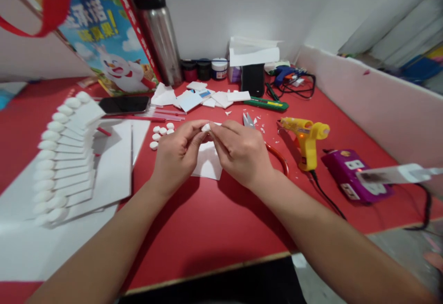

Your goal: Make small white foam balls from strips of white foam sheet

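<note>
Near the middle of the red table, my left hand and my right hand meet, fingertips pinched on a small white piece. Its exact shape is partly hidden by the fingers. Beneath the hands lies a white paper. Several round white pieces sit just left of my left hand. Scissors with orange handles lie beyond and partly behind my right hand. Farther left, a curved row of white strips tipped with round white pieces stands on a white board.
A yellow glue gun stands at the right near a purple power box. Behind are a green cutter, white scraps, a phone, a steel flask, small jars and a printed bag.
</note>
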Demonstrator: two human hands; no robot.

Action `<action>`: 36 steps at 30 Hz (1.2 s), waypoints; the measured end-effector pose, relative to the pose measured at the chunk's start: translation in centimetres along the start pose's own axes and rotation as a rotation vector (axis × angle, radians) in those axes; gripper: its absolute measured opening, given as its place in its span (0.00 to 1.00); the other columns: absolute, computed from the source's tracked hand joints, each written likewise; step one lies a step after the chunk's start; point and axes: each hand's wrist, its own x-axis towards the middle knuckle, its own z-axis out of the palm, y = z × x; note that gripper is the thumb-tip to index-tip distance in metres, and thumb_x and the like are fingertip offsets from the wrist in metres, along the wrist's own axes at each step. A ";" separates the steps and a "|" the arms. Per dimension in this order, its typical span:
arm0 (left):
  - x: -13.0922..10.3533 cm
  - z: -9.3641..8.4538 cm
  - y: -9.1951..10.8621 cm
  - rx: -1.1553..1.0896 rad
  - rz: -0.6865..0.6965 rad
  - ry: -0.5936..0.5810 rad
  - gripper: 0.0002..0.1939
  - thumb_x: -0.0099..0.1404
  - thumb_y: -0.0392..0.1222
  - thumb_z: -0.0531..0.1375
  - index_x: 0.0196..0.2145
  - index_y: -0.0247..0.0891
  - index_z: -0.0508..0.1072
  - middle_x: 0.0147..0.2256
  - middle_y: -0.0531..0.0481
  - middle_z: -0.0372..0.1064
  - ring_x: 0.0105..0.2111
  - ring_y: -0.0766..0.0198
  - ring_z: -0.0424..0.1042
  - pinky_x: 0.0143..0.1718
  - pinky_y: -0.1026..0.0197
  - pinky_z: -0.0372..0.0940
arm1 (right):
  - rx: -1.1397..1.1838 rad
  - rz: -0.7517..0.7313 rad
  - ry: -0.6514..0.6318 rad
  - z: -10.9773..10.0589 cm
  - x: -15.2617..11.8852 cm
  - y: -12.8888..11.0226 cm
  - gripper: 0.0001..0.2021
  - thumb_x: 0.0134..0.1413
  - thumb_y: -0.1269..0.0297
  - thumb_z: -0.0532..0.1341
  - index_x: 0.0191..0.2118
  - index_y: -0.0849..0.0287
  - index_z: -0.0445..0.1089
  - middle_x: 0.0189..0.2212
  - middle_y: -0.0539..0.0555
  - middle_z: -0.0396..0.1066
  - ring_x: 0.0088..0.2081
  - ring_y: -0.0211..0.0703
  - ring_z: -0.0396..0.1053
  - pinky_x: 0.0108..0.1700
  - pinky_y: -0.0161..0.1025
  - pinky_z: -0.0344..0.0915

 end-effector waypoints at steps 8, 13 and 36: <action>0.1 -0.2 -0.1 0.007 0.006 0.025 0.12 0.70 0.46 0.61 0.48 0.39 0.78 0.41 0.47 0.81 0.39 0.59 0.80 0.43 0.60 0.74 | 0.060 0.033 -0.018 0.4 -0.1 -0.1 0.17 0.69 0.67 0.50 0.46 0.67 0.77 0.34 0.62 0.76 0.33 0.44 0.71 0.35 0.39 0.64; 0.9 -0.4 -0.3 -0.226 -0.150 0.082 0.11 0.63 0.47 0.68 0.40 0.39 0.80 0.40 0.47 0.80 0.39 0.59 0.79 0.45 0.58 0.73 | 0.460 0.213 -0.063 -0.4 0.5 0.0 0.12 0.65 0.65 0.57 0.40 0.61 0.78 0.32 0.56 0.76 0.31 0.40 0.71 0.37 0.38 0.67; 1.0 -1.1 0.1 -0.112 -0.028 -0.045 0.09 0.65 0.43 0.66 0.43 0.42 0.82 0.45 0.44 0.80 0.44 0.57 0.78 0.51 0.54 0.73 | 1.459 0.921 -0.306 -1.2 1.5 1.9 0.16 0.39 0.59 0.77 0.35 0.63 0.81 0.26 0.51 0.73 0.22 0.29 0.57 0.21 0.32 0.56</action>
